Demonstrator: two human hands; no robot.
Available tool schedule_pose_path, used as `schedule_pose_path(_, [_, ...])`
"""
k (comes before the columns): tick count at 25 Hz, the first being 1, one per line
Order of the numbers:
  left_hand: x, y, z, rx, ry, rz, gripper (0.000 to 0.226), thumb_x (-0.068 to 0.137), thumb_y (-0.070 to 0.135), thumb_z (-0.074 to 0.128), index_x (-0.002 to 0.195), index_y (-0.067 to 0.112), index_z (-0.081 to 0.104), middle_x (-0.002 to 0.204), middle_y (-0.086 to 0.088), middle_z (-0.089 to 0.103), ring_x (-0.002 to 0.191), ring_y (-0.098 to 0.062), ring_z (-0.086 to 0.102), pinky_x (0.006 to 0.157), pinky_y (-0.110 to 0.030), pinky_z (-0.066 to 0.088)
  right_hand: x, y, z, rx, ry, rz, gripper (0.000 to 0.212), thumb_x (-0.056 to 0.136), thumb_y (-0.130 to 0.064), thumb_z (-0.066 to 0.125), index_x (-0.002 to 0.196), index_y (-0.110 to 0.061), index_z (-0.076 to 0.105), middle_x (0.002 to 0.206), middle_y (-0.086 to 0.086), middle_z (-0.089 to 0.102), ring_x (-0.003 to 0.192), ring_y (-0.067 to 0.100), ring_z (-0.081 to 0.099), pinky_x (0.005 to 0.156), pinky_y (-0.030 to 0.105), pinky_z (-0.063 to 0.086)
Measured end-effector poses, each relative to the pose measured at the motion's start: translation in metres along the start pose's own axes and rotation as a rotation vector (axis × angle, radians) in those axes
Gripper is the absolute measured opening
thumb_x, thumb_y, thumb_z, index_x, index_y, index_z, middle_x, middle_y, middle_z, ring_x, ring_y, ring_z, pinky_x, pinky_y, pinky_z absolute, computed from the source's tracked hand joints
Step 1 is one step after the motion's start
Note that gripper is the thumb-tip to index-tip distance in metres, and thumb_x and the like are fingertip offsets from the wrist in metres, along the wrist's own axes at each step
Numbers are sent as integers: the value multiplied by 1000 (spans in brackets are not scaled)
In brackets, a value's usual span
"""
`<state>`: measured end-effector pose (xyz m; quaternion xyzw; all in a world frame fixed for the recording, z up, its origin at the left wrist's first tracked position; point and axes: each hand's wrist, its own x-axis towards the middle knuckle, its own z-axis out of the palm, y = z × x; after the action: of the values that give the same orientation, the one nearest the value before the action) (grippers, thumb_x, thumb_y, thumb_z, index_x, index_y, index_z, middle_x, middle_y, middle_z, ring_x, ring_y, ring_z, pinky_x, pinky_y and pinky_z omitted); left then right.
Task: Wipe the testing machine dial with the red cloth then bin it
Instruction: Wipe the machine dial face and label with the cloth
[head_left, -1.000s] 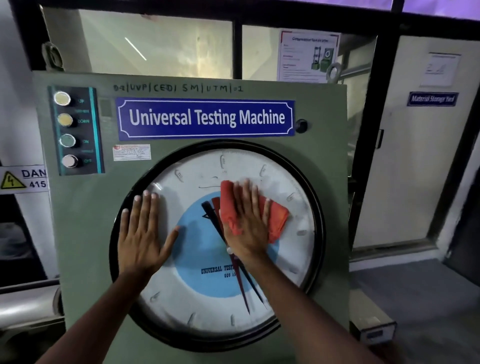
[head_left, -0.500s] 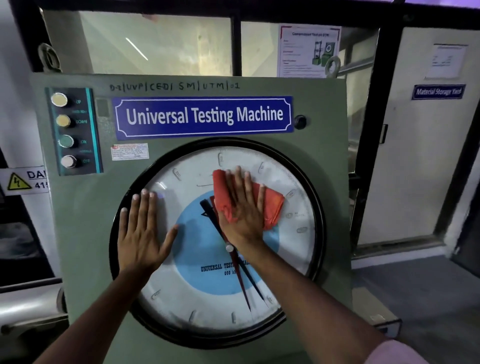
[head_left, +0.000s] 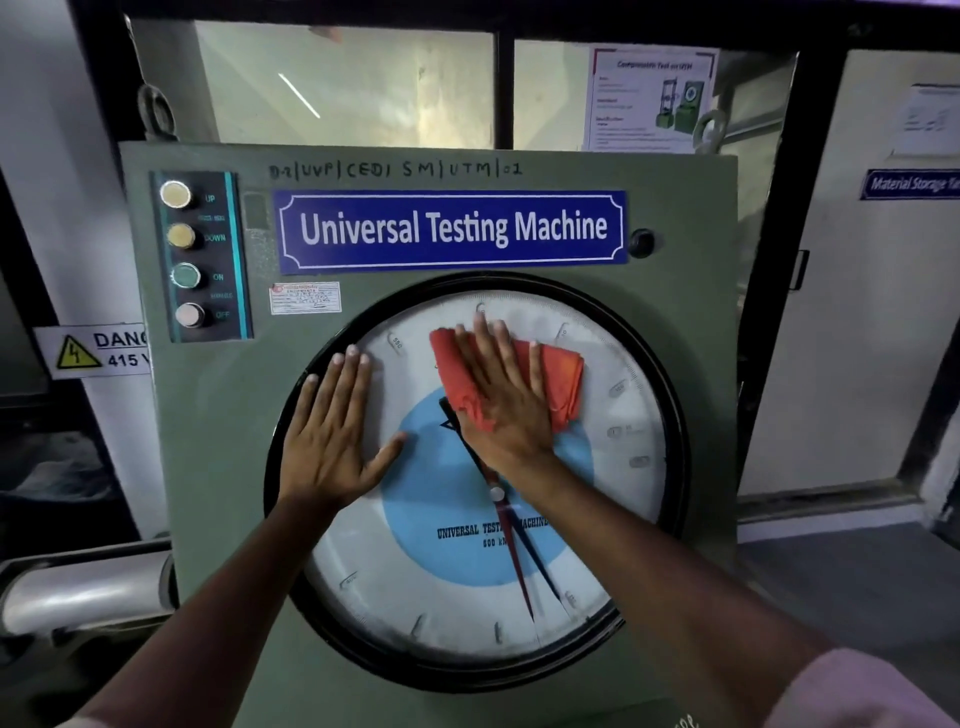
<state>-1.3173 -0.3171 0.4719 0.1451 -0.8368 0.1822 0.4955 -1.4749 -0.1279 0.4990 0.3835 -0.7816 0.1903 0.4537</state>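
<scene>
Since a second ago, when the red cloth (head_left: 558, 382) sat over the middle of the dial (head_left: 597, 519), just above the pointer hub, I see it has climbed to the upper part of the glass, close under the top of the black rim. My right hand (head_left: 501, 400) lies flat and open on it, fingers spread and pointing up, pressing the folded cloth against the glass rather than clutching it. My left hand (head_left: 332, 441) is also open, palm flat on the left side of the dial face with its fingertips near the rim, and it has hardly shifted, so I take it as a brace. The red and black pointers (head_left: 524, 561) hang toward the lower right, behind the glass. I judge the wiping to be in mid-stroke: centre and top have been covered, while the lower half and right edge look untouched. No bin is in sight, so that step remains ahead.
</scene>
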Motion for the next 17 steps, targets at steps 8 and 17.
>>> schedule_pose_path(8, [-8,-5,4,4,-40,-13,105,100,78,31,175,9,6,184,-9,4,171,-22,3,139,-40,0,-13,39,-11,-42,28,178,87,101,-41,50,172,-23,4,179,6,1,166,28,8,133,58,9])
schedule_pose_path(17, [-9,-5,7,-11,-10,-23,106,99,79,35,175,9,9,184,-7,6,171,-21,5,139,-39,0,-44,41,-13,-110,-78,-146,80,99,-47,37,172,-31,8,181,0,4,167,20,6,133,57,9])
